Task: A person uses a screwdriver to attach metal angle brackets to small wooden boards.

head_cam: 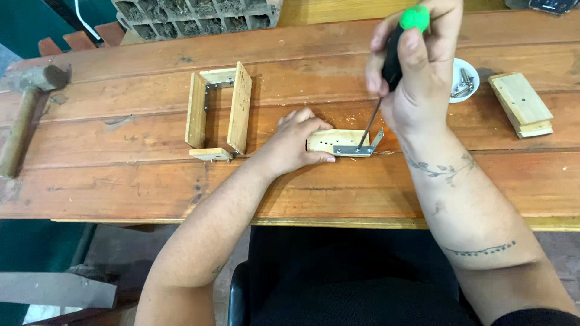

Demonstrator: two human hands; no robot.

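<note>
Your right hand [417, 66] is closed on the green-capped screwdriver [393, 54], tip standing in a hole of the metal corner bracket [357, 147]. Your left hand [296, 142] presses flat on the small wood block [329, 140] near the table's [151, 181] front edge, w/o gripping it. The bracket looks only partly fixed; the U-shaped wood frame [217, 111] at left already carries one bracket. Screws remain in the white dish [465, 81], approx. a few.

My left hand [296, 145] lay flat, palm down, fingers pointing toward three o'clock, forearm running back toward seven. My right hand [414, 66] was fisted upright, thumb on top, forearm trailing toward five o'clock.
</note>
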